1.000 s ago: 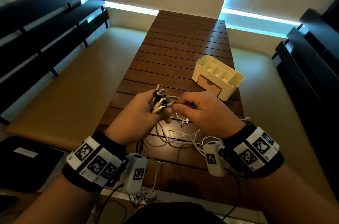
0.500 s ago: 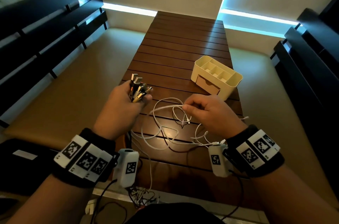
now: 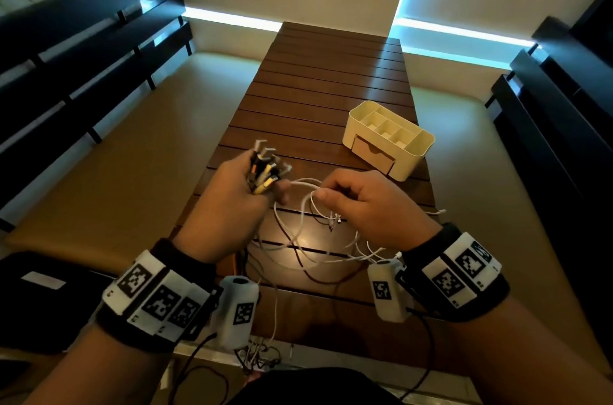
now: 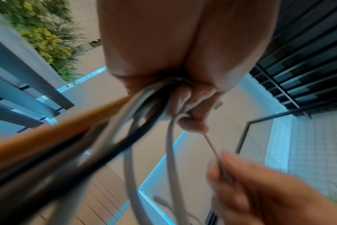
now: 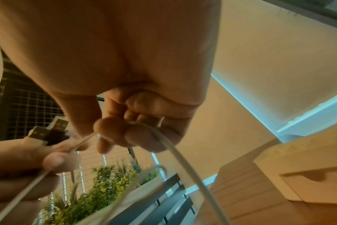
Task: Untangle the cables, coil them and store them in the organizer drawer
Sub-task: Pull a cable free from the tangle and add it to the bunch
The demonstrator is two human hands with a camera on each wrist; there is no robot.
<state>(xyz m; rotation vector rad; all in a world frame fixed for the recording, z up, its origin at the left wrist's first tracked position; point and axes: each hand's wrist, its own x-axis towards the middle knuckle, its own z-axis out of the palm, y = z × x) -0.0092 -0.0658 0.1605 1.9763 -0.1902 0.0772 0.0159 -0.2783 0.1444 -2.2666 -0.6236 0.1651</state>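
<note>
My left hand (image 3: 242, 202) grips a bundle of cable plug ends (image 3: 265, 167), USB plugs sticking up out of the fist; in the left wrist view several white, black and orange cables (image 4: 125, 115) run out of that fist. My right hand (image 3: 358, 202) pinches a thin white cable (image 3: 303, 184) between thumb and forefinger, close to the left hand; the right wrist view shows the white cable (image 5: 175, 146) passing through that pinch. Loose tangled cable loops (image 3: 308, 248) hang down onto the wooden table (image 3: 331, 89). The cream organizer (image 3: 418, 147) stands at the right, its drawer (image 3: 373, 152) closed.
The slatted table is narrow, with beige bench cushions (image 3: 116, 179) on both sides and dark slatted backrests (image 3: 83, 49) beyond. More cable ends (image 3: 258, 358) dangle over the near table edge. A dark bag (image 3: 39, 298) lies at the lower left.
My left hand swung out left with the plug bundle, then came back toward the right hand. The right hand kept its pinch on the white cable, whose loops shifted on the table.
</note>
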